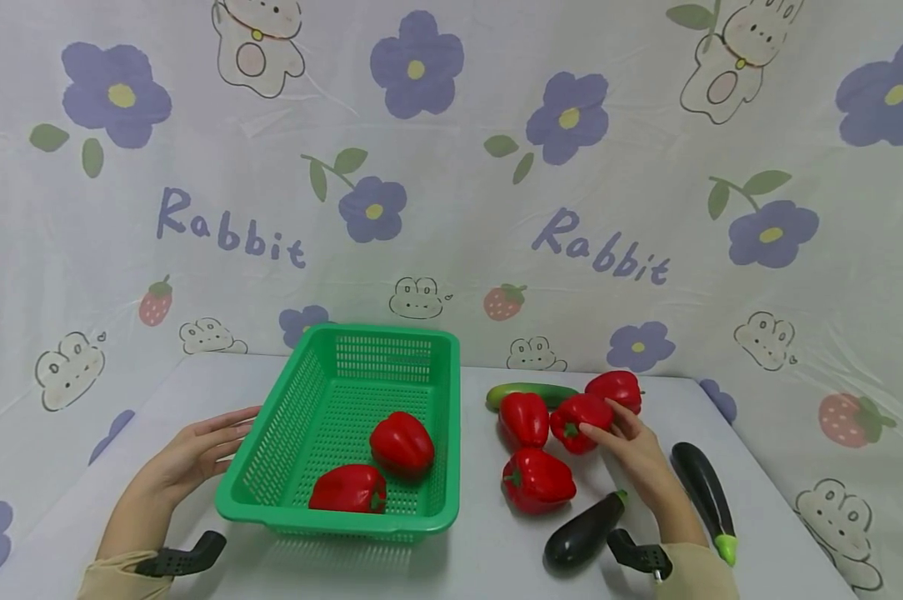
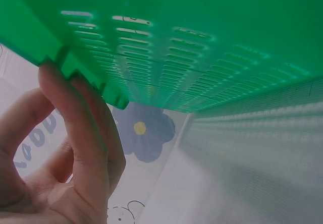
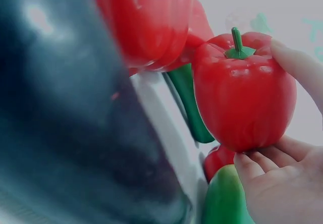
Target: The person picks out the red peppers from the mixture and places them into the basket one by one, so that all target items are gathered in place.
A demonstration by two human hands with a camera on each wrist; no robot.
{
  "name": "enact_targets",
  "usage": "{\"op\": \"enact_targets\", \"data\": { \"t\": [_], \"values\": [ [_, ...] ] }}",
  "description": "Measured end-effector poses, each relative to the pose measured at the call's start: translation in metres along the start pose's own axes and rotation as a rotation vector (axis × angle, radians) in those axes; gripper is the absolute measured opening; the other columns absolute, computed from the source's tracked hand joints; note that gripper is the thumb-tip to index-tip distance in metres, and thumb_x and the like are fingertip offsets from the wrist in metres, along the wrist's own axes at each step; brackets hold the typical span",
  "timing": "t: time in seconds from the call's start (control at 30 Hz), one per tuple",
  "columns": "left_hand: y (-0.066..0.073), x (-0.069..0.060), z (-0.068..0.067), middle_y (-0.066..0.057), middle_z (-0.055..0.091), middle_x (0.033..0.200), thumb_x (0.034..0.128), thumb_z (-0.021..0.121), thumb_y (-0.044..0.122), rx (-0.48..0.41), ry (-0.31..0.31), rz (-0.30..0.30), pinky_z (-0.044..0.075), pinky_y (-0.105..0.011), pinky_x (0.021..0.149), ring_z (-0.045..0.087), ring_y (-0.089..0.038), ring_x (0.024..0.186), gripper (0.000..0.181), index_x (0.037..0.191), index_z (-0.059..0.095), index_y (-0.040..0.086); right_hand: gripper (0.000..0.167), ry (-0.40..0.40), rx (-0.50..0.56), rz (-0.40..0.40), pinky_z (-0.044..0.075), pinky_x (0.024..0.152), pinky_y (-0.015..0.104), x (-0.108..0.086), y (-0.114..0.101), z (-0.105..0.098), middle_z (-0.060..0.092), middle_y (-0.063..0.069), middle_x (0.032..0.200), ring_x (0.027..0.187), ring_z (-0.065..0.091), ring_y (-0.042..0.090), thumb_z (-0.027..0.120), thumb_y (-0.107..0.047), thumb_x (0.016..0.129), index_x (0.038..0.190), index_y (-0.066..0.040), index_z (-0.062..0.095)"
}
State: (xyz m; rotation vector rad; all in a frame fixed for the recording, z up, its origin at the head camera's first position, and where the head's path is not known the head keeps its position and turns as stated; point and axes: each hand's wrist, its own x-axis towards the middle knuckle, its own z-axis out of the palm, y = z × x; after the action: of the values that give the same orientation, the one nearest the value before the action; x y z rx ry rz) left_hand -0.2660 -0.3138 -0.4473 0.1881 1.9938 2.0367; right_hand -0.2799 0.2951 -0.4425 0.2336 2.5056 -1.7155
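My left hand (image 1: 193,457) touches the left rim of the green basket (image 1: 451,433); in the left wrist view the fingertips of the left hand (image 2: 75,133) rest against the basket's edge (image 2: 166,77). Two red peppers (image 1: 402,445) (image 1: 349,488) lie inside the basket. To the right, my right hand (image 1: 635,454) holds a red pepper (image 1: 581,421) between thumb and fingers. The right wrist view shows that pepper (image 3: 245,95) with its green stem up, the thumb of the right hand (image 3: 287,183) on one side and fingers on the other.
Around the held pepper are more red peppers (image 1: 524,419) (image 1: 538,482) (image 1: 616,390) and a green cucumber (image 1: 530,394). One eggplant (image 1: 582,533) lies in front of them, another eggplant (image 1: 705,492) right of my right hand. A printed cloth (image 1: 451,183) hangs behind the table.
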Motion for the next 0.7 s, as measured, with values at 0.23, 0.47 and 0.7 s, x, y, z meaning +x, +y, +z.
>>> {"op": "enact_targets", "data": {
  "t": [0.23,0.47,0.7],
  "values": [
    [0.0,0.0,0.0,0.024,0.066,0.114,0.1029,0.047,0.014,-0.001,0.0,-0.005,0.053,-0.029,0.088,0.063,0.001,0.107,0.033,0.128,0.062,0.03,0.1,0.018,0.048,-0.022,0.028,0.116,0.052,0.004,-0.009,0.001,0.009,0.016,0.165,0.152,0.012,0.037,0.071,-0.048,0.085,0.159,-0.021,0.009],
    [0.001,0.0,0.0,0.023,0.067,0.114,0.1028,0.048,0.014,-0.004,0.003,-0.009,0.053,-0.029,0.088,0.064,0.001,0.107,0.033,0.129,0.062,0.03,0.098,0.005,0.072,-0.038,0.027,0.116,0.054,0.007,-0.02,0.005,0.011,0.014,0.165,0.152,0.013,0.036,0.072,-0.044,0.086,0.158,-0.022,0.01],
    [0.001,0.0,0.0,0.023,0.067,0.114,0.1031,0.047,0.015,0.011,0.001,-0.01,0.053,-0.029,0.088,0.063,0.001,0.107,0.032,0.128,0.062,0.03,0.096,0.002,0.097,-0.083,0.028,0.116,0.055,0.009,-0.032,0.012,0.014,0.014,0.164,0.151,0.015,0.036,0.073,-0.038,0.086,0.158,-0.019,0.012]
  ]
}}
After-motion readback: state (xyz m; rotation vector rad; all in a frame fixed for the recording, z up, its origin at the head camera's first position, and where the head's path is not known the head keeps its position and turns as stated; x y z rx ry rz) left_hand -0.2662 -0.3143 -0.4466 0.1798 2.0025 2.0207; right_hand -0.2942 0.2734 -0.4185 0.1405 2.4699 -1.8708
